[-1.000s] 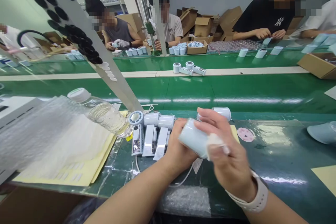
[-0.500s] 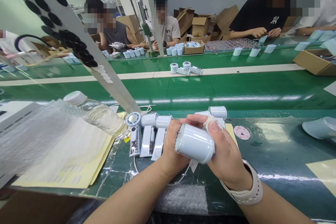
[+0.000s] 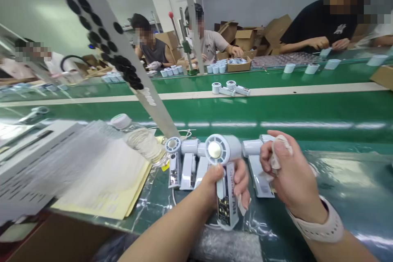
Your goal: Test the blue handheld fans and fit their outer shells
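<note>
A handheld fan is grasped by its handle within the left-hand fingers, the head standing clear just above them. The right-hand fingers are clenched on a white cloth beside it.

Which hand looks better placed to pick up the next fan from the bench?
Probably the right hand: it sits beside the white handheld fan and pinches only a small white cloth. The left hand is already wrapped around another handheld fan.
</note>
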A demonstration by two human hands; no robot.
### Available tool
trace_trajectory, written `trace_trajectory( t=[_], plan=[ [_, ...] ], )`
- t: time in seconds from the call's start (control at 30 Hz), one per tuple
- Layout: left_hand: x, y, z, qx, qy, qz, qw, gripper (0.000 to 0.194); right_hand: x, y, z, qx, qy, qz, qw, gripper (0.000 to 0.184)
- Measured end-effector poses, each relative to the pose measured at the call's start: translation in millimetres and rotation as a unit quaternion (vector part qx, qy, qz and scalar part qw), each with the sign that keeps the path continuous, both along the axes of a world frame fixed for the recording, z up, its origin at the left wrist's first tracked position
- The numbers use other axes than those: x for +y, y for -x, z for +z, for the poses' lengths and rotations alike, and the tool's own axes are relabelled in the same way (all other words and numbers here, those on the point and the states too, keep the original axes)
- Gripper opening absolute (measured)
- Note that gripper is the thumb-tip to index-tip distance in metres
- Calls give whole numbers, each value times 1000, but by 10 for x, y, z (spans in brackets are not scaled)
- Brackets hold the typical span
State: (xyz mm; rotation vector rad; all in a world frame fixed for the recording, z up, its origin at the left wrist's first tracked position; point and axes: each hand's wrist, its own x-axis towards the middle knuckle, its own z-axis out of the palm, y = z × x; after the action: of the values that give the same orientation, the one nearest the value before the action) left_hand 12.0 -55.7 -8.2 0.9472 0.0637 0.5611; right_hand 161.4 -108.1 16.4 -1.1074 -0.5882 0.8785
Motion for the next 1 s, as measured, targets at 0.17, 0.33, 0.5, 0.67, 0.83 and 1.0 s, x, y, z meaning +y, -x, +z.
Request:
trace_trajectory(
  t=[0.17,0.33,0.5,0.67,0.83,1.0],
  plan=[
    [87,-21,-55,-73,129,-134,980,80,-8,-28,2,11,-22,17,1000,28],
    [80,-23,-80,-83,125,-154,977,82,26,11,-59,72,20,70,995,33],
    [27,-17,-19,-43,92,-125,987,73,84,28,-167,96,31,59,993,40],
    [26,-50,-77,-62,86,-135,985,77,105,-23,-290,18,12,72,997,57],
    [-2,-126,-86,14,81,29,996,74,86,-73,-388,-170,-47,66,982,52],
    [-7,-218,-44,81,9,275,958,64,77,116,-343,-257,-28,153,954,80]
  ],
)
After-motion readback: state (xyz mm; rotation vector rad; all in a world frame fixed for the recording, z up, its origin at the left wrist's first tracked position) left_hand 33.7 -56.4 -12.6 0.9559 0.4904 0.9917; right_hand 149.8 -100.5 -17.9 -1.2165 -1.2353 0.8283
